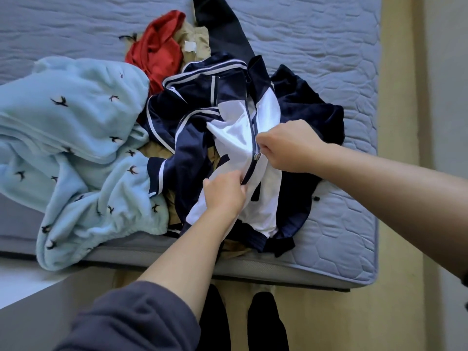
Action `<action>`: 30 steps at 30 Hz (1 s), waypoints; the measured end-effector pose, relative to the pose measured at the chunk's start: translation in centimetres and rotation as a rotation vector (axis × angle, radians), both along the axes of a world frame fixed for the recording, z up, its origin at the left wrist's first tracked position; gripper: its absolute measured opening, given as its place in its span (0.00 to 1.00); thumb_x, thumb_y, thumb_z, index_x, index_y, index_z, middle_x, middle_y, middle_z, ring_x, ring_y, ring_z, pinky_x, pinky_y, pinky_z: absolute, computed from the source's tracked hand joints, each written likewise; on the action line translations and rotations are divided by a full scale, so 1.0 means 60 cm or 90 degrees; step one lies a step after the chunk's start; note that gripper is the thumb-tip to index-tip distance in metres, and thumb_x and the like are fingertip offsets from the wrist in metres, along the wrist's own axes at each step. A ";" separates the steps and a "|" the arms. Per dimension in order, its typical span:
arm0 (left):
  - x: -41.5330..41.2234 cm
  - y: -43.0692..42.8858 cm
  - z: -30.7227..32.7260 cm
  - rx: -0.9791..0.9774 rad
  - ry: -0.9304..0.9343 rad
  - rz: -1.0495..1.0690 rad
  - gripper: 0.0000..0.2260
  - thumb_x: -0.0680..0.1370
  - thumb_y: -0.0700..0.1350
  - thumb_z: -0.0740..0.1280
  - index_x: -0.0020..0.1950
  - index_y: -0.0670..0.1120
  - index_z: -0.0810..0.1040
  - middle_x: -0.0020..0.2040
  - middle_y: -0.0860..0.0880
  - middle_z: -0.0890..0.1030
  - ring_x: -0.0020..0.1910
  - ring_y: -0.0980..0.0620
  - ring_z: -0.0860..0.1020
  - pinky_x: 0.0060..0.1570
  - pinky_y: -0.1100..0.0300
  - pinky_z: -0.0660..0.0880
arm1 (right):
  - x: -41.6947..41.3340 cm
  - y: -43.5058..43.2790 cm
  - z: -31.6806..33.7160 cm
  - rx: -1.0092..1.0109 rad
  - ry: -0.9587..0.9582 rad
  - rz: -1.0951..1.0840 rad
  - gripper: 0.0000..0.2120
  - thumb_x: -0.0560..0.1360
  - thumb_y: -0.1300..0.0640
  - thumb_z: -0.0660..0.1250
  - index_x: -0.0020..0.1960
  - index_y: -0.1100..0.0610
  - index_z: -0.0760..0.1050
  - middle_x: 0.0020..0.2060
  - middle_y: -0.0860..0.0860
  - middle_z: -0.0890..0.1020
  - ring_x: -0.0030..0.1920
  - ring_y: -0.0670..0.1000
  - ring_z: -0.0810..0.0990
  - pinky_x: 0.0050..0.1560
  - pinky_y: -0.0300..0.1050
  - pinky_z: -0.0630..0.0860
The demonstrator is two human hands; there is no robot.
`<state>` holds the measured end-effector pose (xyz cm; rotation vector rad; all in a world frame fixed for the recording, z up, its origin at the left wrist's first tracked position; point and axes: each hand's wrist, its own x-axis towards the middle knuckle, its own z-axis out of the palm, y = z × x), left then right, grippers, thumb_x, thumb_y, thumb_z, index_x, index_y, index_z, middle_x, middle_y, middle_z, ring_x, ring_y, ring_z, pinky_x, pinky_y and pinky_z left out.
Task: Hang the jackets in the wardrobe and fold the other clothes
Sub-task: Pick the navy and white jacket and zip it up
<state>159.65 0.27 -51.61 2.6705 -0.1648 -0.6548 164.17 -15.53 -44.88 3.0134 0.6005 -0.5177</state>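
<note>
A navy-blue and white satin track jacket [266, 115] with white stripes along its sleeves lies crumpled in the middle of a heap of clothes. The heap is on a quilted grey-blue mattress [329, 46], and the jacket sits close to the mattress's near edge. Its dark zip [251, 133] runs down the white front panel, with a metal slider [257, 156] partway along.

The left hand [224, 196] grips the white cloth at the lower stretch of the zip, its fingers [236, 177] curled and pressed together on the fabric. The right hand [283, 148] is just beside the slider, its fingers curled tight and pinching the jacket's edge. Whether they also hold the slider itself is hard to tell.

A dark blue velvety garment [311, 105] lies under the jacket on the right. On the left, a pale blue fleece garment printed with small dark birds [76, 148] touches the jacket and drapes over the mattress edge. Behind the jacket, a red garment [157, 51] touches a beige garment with a white label [196, 39], and a plain dark navy garment [222, 29] stretches away beside them. A grey sleeve [126, 320] is pushed up the left arm.
</note>
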 end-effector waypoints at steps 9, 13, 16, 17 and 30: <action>-0.030 0.034 -0.022 0.124 0.118 -0.086 0.03 0.76 0.45 0.61 0.43 0.49 0.70 0.38 0.51 0.73 0.43 0.46 0.74 0.48 0.56 0.62 | -0.040 0.007 -0.028 -0.007 0.008 0.048 0.06 0.78 0.56 0.56 0.42 0.54 0.64 0.31 0.49 0.71 0.32 0.56 0.68 0.28 0.43 0.53; -0.004 -0.005 -0.005 -0.004 0.049 -0.053 0.08 0.76 0.48 0.62 0.40 0.46 0.68 0.37 0.49 0.73 0.41 0.45 0.74 0.38 0.57 0.65 | -0.037 0.007 -0.028 -0.006 0.000 0.047 0.06 0.77 0.57 0.57 0.41 0.54 0.64 0.31 0.49 0.71 0.32 0.57 0.70 0.28 0.44 0.53; -0.017 0.009 -0.012 0.011 0.061 -0.028 0.08 0.77 0.47 0.60 0.40 0.46 0.68 0.37 0.48 0.74 0.43 0.42 0.76 0.38 0.57 0.64 | -0.019 -0.007 -0.016 -0.026 -0.004 0.045 0.07 0.76 0.58 0.58 0.40 0.53 0.63 0.28 0.48 0.66 0.33 0.57 0.69 0.28 0.44 0.51; -0.026 0.021 -0.018 0.034 0.069 -0.025 0.08 0.77 0.47 0.60 0.40 0.46 0.68 0.38 0.47 0.75 0.43 0.42 0.76 0.38 0.57 0.64 | -0.015 -0.012 -0.013 -0.036 -0.004 0.051 0.07 0.76 0.58 0.58 0.40 0.53 0.62 0.28 0.48 0.66 0.34 0.57 0.70 0.28 0.44 0.51; -0.053 0.049 -0.038 0.054 0.078 0.003 0.08 0.79 0.48 0.61 0.42 0.47 0.69 0.37 0.49 0.74 0.43 0.44 0.76 0.35 0.58 0.63 | -0.014 -0.036 -0.017 -0.006 -0.024 0.048 0.06 0.77 0.56 0.57 0.42 0.50 0.63 0.34 0.48 0.75 0.35 0.57 0.74 0.33 0.43 0.63</action>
